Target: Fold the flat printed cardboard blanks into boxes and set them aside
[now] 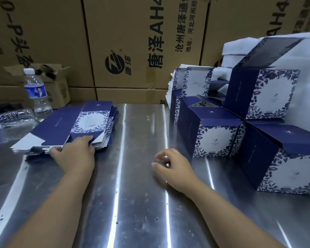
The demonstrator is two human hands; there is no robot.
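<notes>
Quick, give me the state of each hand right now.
Left hand: pinching the top blank at its near edge.
Right hand: fingers loosely curled, holding nothing.

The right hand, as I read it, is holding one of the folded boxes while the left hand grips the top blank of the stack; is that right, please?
Not quite: the head view shows the right hand holding nothing, loosely curled over the steel table, apart from the folded boxes. The left hand does grip the top blank of the stack at its near edge.
</notes>
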